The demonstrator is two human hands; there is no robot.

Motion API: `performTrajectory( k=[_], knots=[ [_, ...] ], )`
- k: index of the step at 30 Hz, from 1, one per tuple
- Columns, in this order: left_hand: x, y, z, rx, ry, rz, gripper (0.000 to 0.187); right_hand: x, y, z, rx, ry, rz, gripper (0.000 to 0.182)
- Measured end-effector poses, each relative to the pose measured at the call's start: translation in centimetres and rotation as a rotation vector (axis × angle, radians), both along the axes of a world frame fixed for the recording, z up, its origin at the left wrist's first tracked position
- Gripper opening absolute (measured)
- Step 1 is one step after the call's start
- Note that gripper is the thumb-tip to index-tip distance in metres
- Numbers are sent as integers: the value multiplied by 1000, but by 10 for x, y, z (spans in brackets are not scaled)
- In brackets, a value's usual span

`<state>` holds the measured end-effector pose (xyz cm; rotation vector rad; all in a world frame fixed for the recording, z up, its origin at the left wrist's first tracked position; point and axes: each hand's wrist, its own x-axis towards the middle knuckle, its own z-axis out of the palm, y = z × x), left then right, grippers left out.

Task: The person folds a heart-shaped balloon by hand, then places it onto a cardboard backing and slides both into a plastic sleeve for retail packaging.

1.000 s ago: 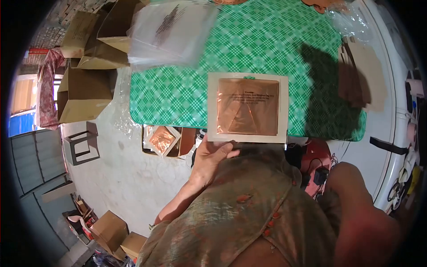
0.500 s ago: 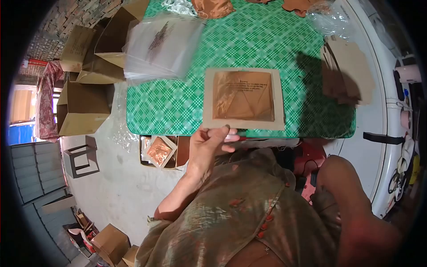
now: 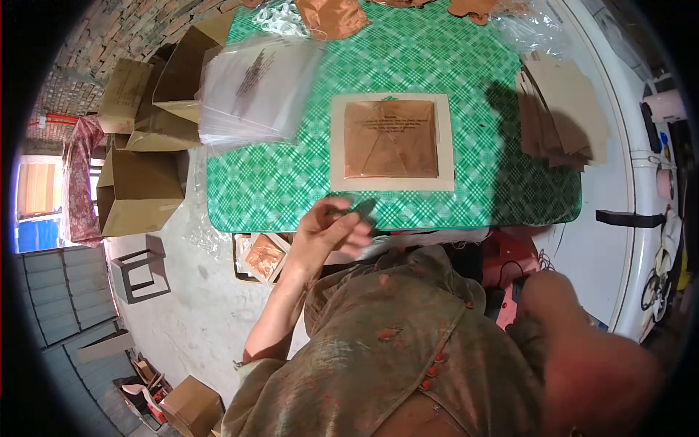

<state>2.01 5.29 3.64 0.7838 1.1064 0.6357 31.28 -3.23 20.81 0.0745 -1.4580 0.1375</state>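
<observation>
My left hand (image 3: 331,231) hovers at the front edge of the table, just below a beige card (image 3: 445,156). Its fingers are loosely curled and apart, somewhat blurred, with a dark patch by the thumb tip. On the card lies a folded copper-coloured satin piece (image 3: 389,149) in a clear bag with printed lettering. The card rests flat on the green checked tablecloth (image 3: 437,65), apart from my fingers. My right arm hangs at the right side, and its hand is hidden from sight.
Clear printed plastic bags (image 3: 255,87) are stacked at the left of the table. Beige cards (image 3: 564,109) are piled at the right edge. Copper satin (image 3: 335,16) and white cords (image 3: 280,16) lie at the back. Open cardboard boxes (image 3: 142,182) stand left; a box below holds a packed piece (image 3: 263,255).
My left hand has let go of the card's lower edge and drawn back toward my body. The card with its bagged satin piece now lies flat. The view has shifted slightly.
</observation>
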Motion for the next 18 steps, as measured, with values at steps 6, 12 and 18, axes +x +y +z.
performTrajectory(
  k=[6, 12, 18],
  knots=[
    [-15, 4, 4, 981, 812, -57, 31, -39, 24, -136, -706, -833, -547, 32],
    [38, 65, 7, 1678, 649, -437, 53, -57, 23, -214, -760, -1050, -695, 75],
    [61, 90, -1, 1598, 575, -704, 49, -65, 21, -237, -630, -1076, -977, 61]
  ],
)
